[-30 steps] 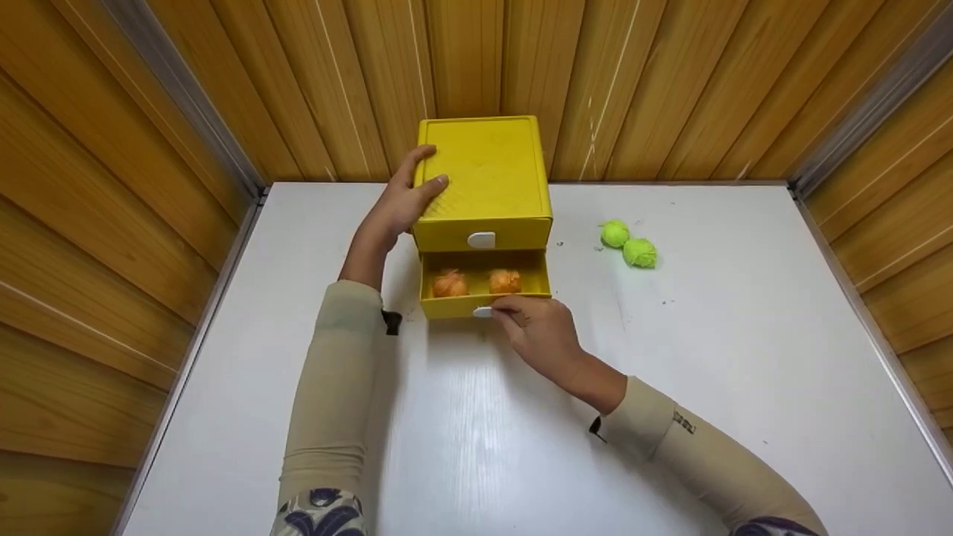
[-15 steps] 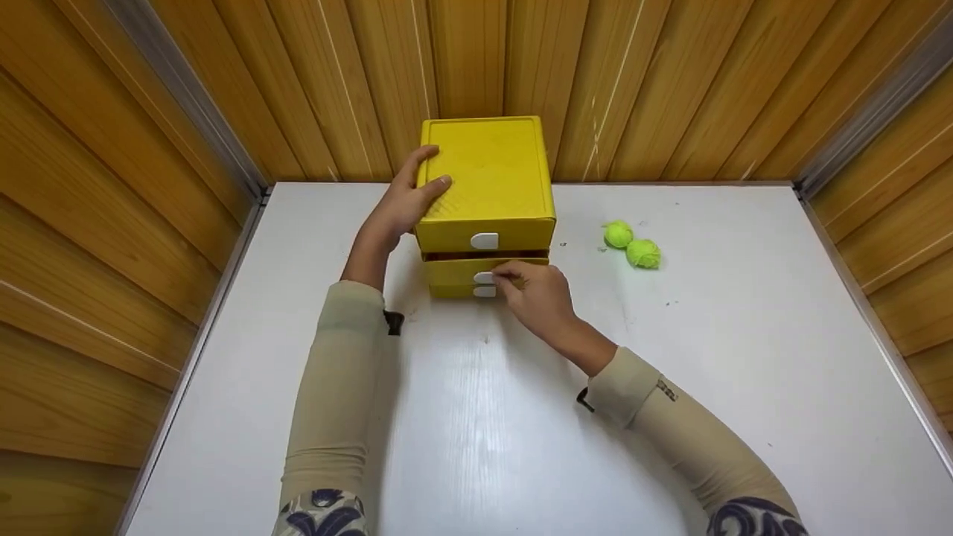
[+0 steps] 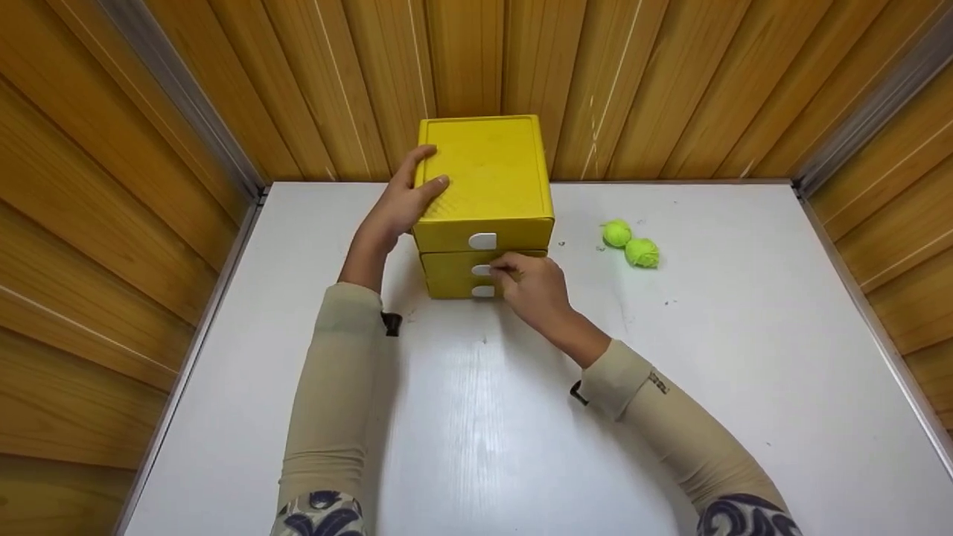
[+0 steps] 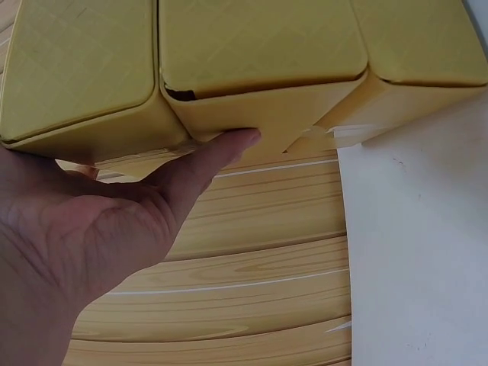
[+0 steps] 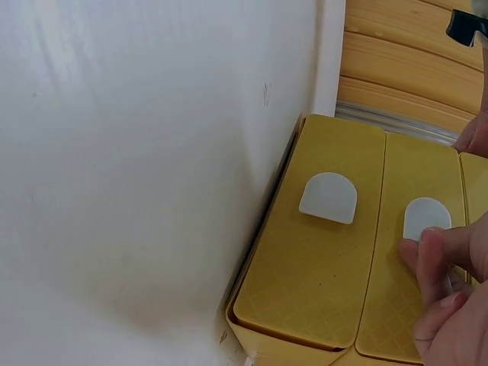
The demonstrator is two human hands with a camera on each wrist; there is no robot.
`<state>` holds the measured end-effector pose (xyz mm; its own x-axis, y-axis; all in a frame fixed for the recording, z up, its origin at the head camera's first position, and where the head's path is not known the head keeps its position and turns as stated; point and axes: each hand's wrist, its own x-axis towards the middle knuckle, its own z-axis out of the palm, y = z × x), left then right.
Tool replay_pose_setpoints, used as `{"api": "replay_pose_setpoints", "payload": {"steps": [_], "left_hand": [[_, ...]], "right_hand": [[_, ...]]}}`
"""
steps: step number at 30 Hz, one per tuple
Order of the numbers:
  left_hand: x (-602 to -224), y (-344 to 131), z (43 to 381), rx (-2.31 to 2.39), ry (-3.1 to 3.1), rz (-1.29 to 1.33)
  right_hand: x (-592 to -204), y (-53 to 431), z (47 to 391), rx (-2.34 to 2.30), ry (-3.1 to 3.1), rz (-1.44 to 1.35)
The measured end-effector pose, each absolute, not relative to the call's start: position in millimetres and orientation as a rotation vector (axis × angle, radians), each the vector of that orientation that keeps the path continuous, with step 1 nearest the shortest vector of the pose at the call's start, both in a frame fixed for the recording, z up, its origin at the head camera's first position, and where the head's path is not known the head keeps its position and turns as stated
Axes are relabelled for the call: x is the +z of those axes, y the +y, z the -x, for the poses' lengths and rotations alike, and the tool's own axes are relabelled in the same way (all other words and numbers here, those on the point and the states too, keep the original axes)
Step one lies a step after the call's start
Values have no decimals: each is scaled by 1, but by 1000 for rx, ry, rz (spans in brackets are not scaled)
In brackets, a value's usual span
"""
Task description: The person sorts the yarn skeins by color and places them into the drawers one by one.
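Beige cloth leads us in: the left sleeve (image 3: pixel 335 402) runs up one side, the right sleeve (image 3: pixel 677 424) slants in from the other, both with dark patterned fabric nearest us. White bench (image 3: pixel 447 417) stretches between them, catching the light.

Eyes on the hands! Right hand (image 3: pixel 537 286) is at the front of the yellow drawer box (image 3: pixel 484 171), thumb and finger pinching the middle white tab (image 3: pixel 481 270). Bottom white tab (image 3: pixel 483 292) sits just below it, top white tab (image 3: pixel 482 240) just above, and all three drawer fronts look closed, the right wrist view backing that up for the lower two.

Over on the other flank, the left hand (image 3: pixel 402 201) rests spread against the box's left side, thumb laid out straight over the top edge. The box itself stands upright toward the back of the bench, near the middle.

Out to its right, well apart from it, two lime-green balls (image 3: pixel 642 253) lie side by side. And behind everything, the wood-look wall (image 3: pixel 469 59) rises in upright planks.
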<state>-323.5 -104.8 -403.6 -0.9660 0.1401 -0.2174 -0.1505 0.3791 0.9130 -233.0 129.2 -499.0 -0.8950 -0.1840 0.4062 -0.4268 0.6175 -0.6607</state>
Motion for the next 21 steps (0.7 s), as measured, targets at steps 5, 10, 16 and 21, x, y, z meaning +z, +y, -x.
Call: {"api": "replay_pose_setpoints", "payload": {"steps": [5,10,16,21], "left_hand": [[-405,-104,323,1625,2388,0],[-405,-104,323,1623,2385,-3],[-405,-104,323,1570,2382,7],[-403,-106,323,1557,2379,2]], "right_hand": [[-499,130,233,1172,-2541,-496],[-501,130,233,1176,-2534,-516],[-503,129,234,1151,-2516,-525],[-500,129,236,1161,-2524,-528]]}}
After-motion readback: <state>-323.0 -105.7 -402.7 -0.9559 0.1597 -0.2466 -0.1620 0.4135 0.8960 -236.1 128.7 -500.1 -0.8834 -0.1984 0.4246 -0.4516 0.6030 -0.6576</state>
